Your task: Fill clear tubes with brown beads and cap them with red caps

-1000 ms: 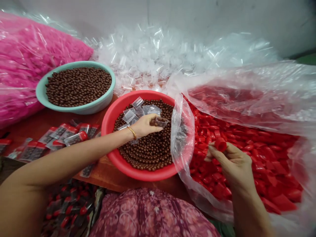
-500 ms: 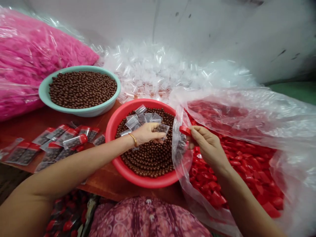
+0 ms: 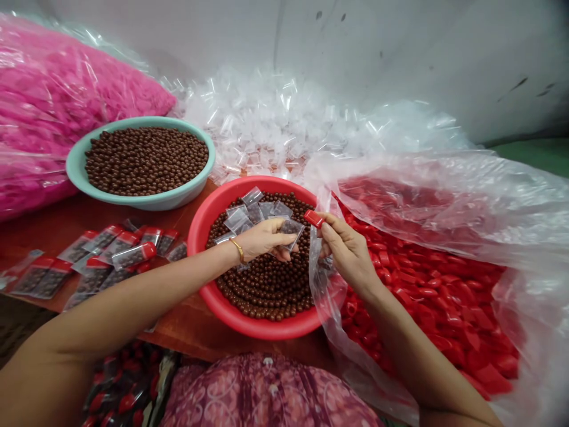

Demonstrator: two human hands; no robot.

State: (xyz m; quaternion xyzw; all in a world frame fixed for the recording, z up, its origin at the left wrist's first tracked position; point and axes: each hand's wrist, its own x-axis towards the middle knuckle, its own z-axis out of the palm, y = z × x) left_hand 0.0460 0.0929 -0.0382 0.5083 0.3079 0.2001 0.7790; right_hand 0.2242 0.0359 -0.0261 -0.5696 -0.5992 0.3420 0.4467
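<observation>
Over the red basin [image 3: 195, 237], my left hand [image 3: 264, 239] grips a small clear plastic container [image 3: 294, 230] holding dark brown balls. My right hand [image 3: 344, 243] pinches a red cap [image 3: 313, 219] just to the right of that container, with a small space between them. Brown balls [image 3: 271, 296] fill the basin, and several clear containers [image 3: 239, 219] lie on top of them behind my left hand. Under my right arm, an open clear bag [image 3: 326, 279] is full of red caps [image 3: 427, 296].
A pale green basin [image 3: 76, 172] of brown balls stands back left, beside a bag of pink pieces [image 3: 66, 107]. Clear containers [image 3: 267, 124] are heaped along the wall. Red-capped filled containers [image 3: 133, 255] lie on the table's left; more [image 3: 120, 391] sit below its edge.
My right hand has moved left and slightly up with the red cap, bringing it from over the bag's edge close to the container. My left hand stays nearly in place.
</observation>
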